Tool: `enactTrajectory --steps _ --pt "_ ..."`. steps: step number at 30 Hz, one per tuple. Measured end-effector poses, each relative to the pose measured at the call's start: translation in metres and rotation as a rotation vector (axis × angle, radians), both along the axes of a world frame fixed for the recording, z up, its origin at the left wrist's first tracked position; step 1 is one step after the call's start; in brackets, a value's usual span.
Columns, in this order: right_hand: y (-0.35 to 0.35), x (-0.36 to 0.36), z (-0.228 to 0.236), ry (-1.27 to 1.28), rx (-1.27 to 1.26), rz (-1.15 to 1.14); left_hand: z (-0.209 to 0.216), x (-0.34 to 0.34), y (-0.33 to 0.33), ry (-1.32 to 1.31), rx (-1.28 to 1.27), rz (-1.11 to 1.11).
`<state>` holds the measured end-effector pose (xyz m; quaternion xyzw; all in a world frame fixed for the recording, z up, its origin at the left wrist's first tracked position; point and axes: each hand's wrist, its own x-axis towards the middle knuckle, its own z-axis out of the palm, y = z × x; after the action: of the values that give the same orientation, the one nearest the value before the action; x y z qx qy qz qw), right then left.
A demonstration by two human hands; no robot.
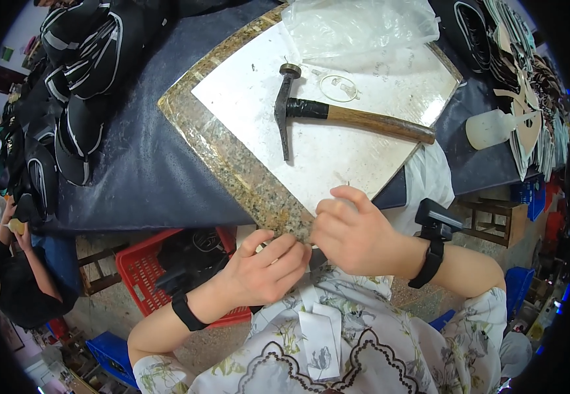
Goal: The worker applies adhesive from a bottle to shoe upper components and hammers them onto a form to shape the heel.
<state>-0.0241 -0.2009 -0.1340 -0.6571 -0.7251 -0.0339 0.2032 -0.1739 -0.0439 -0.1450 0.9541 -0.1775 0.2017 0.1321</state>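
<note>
Close together at the near corner of the granite slab [222,157], my left hand [265,268] and my right hand [352,235] meet with curled fingers. Both look closed in a pinch, and whatever sits between the fingertips is hidden or too small to name. Beyond them a hammer [364,121] with a wooden handle and black-wrapped neck lies on a white sheet [245,98] over the slab. A thin pale ring [322,87] rests on the sheet behind the handle.
A clear plastic bag [364,29] covers the slab's far edge. Black padded pieces [88,125] pile up at left. A white squeeze bottle [487,129] stands right, beside stacked cut pieces [528,134]. Below the table is a red basket [140,276]; another person [25,282] works at far left.
</note>
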Motion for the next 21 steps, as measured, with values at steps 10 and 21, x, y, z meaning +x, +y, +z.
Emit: enactTrajectory --steps 10,21 --pt "-0.021 0.003 -0.014 -0.019 0.123 0.011 -0.001 0.001 0.005 -0.02 -0.011 -0.019" --pt "-0.028 0.002 -0.017 0.205 0.115 -0.101 0.005 0.006 0.006 0.056 -0.012 -0.042"
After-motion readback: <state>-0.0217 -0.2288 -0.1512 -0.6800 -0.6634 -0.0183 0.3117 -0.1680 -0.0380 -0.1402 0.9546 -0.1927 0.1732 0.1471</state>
